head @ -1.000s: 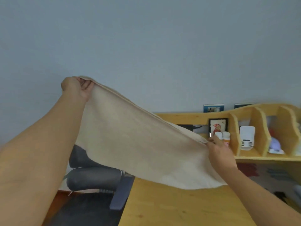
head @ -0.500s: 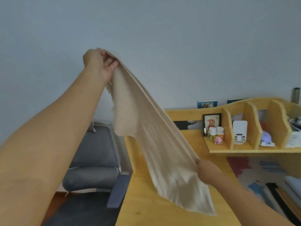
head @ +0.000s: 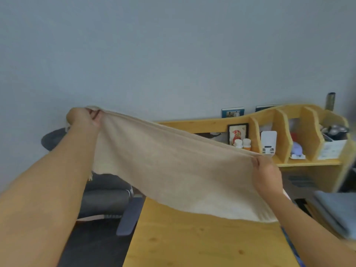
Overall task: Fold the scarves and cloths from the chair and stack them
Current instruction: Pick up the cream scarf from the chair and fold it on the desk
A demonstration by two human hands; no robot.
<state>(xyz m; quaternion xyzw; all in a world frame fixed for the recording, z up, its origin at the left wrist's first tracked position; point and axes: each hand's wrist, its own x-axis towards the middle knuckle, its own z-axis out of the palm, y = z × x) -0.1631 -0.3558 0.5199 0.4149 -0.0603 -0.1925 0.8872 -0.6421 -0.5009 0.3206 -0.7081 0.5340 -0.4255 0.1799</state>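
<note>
A beige cloth hangs stretched in the air above the wooden desk. My left hand grips its upper left end, raised over the chair. My right hand grips the other end, lower and to the right, in front of the desk shelf. The cloth's lower edge sags between both hands and hangs just above the desk top. The grey office chair stands at the left, partly hidden behind the cloth and my left arm.
A wooden shelf unit with compartments at the desk's back holds a framed picture, small bottles and a white device. Folded grey-blue cloth lies at the right. The wall is behind.
My left hand has dropped from high up to about shoulder level, and my right hand has risen and moved right. The cloth went from a steep hanging strip to a wide, nearly level spread.
</note>
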